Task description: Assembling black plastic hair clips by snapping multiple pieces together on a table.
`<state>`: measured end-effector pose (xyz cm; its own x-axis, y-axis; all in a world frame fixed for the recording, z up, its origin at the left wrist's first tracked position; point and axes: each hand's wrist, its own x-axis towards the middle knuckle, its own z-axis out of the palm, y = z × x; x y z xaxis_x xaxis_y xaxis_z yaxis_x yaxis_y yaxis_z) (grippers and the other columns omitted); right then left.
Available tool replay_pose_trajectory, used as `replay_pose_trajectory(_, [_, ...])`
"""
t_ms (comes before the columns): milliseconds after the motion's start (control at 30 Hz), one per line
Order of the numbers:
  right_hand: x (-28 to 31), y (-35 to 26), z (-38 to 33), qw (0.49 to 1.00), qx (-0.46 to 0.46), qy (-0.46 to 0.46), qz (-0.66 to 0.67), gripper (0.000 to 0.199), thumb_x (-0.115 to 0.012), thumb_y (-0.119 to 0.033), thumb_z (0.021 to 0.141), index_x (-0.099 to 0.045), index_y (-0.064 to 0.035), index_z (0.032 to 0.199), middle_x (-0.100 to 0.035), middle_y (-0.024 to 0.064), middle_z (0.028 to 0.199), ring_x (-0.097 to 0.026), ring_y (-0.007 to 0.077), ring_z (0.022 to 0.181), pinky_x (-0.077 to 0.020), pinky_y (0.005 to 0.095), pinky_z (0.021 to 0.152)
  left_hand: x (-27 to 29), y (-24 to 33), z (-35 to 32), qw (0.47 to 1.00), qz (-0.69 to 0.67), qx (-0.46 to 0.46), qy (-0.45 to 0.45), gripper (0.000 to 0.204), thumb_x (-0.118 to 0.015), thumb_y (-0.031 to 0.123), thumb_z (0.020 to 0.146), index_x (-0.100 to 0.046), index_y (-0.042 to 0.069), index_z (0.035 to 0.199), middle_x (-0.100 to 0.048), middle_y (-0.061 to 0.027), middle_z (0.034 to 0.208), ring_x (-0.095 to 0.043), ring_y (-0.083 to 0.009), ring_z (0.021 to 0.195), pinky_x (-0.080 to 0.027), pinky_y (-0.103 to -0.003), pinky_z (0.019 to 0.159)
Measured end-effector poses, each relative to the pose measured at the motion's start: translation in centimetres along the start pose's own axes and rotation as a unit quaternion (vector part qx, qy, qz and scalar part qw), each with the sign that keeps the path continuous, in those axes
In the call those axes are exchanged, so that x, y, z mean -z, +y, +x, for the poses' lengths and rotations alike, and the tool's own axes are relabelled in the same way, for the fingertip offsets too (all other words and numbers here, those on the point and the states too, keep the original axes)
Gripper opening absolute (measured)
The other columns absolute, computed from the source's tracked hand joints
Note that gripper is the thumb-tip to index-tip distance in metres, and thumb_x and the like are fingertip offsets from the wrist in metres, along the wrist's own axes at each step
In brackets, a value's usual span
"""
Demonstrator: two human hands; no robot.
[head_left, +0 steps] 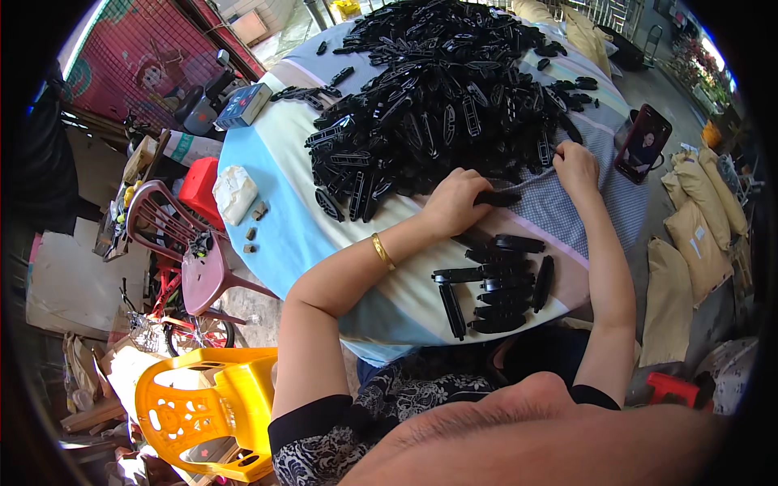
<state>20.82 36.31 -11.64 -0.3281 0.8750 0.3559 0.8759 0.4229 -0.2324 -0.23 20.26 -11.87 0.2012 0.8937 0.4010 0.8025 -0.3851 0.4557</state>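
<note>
A large heap of elongated black plastic pieces (438, 105), some with slotted frames, covers the far part of a cloth-covered table (279, 235). At the heap's near edge, my left hand (458, 204) is closed around one black plastic piece (498, 198) that sticks out to the right of its fingers. My right hand (578, 168) is pinched at the heap's right edge; whatever lies between its fingertips is too small to make out. Closer to me, several black pieces (500, 296) lie side by side in a small stack, with others set upright and crosswise around them.
A phone (644, 144) stands at the table's right edge. On the left are a blue box (244, 106), a white packet (235, 194) and small brown bits (250, 234). Beside the table stand a pink chair (212, 279), a yellow chair (203, 405) and tan sacks (698, 243).
</note>
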Motion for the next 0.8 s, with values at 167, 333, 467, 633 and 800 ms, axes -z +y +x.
replay_pose_trajectory(167, [1.6, 1.0, 0.0, 0.99, -0.001, 0.104, 0.094, 0.013, -0.063, -0.013, 0.08, -0.065, -0.003, 0.088, -0.067, 0.0117, 0.082, -0.066, 0.0273, 0.075, -0.051, 0.0368, 0.065, 0.7, 0.8, 0.5, 0.947, -0.265, 0.181, -0.025, 0.036, -0.067, 0.018, 0.08, -0.059, 0.001, 0.111, -0.066, -0.0091, 0.087, -0.06, -0.0169, 0.074, -0.05, -0.027, 0.07])
replay_pose_trajectory(333, [3.3, -2.8, -2.1, 0.882, 0.213, 0.095, 0.41, 0.01, -0.068, -0.001, 0.077, -0.067, -0.0019, 0.086, -0.066, 0.0057, 0.08, -0.061, 0.0115, 0.067, -0.047, 0.0212, 0.058, 0.7, 0.2, 0.5, 0.873, -0.43, 0.222, -0.056, 0.036, -0.061, 0.019, 0.089, -0.053, 0.0, 0.119, -0.065, -0.006, 0.088, -0.058, -0.0073, 0.074, -0.049, -0.022, 0.069])
replay_pose_trajectory(467, [4.7, -5.5, -3.6, 0.855, 0.326, 0.054, 0.401, 0.014, -0.07, 0.004, 0.069, -0.067, -0.0031, 0.081, -0.065, 0.0066, 0.08, -0.059, 0.0202, 0.078, -0.0483, 0.0276, 0.067, 0.5, -0.5, 0.6, 0.802, -0.555, 0.215, -0.058, 0.039, -0.06, 0.018, 0.09, -0.05, -0.001, 0.122, -0.064, -0.0073, 0.088, -0.059, -0.0098, 0.074, -0.05, -0.023, 0.069])
replay_pose_trajectory(633, [4.6, -5.6, -3.6, 0.853, 0.375, 0.062, 0.357, 0.013, -0.07, 0.004, 0.067, -0.067, -0.0029, 0.078, -0.066, 0.0053, 0.08, -0.059, 0.0207, 0.079, -0.0493, 0.0285, 0.065, 1.0, -0.4, 0.5, 0.742, -0.637, 0.204, -0.058, 0.039, -0.062, 0.016, 0.088, -0.051, -0.001, 0.121, -0.064, -0.009, 0.086, -0.061, -0.0114, 0.072, -0.053, -0.024, 0.069])
replay_pose_trajectory(800, [5.0, -6.0, -3.8, 0.853, 0.387, 0.069, 0.342, 0.012, -0.07, 0.004, 0.067, -0.067, -0.0023, 0.077, -0.066, 0.0057, 0.079, -0.059, 0.021, 0.078, -0.0498, 0.0286, 0.064, 0.9, -0.7, 0.6, 0.775, -0.603, 0.186, -0.05, 0.035, -0.062, 0.009, 0.087, -0.053, -0.003, 0.119, -0.063, -0.009, 0.094, -0.063, -0.0136, 0.081, -0.054, -0.026, 0.075])
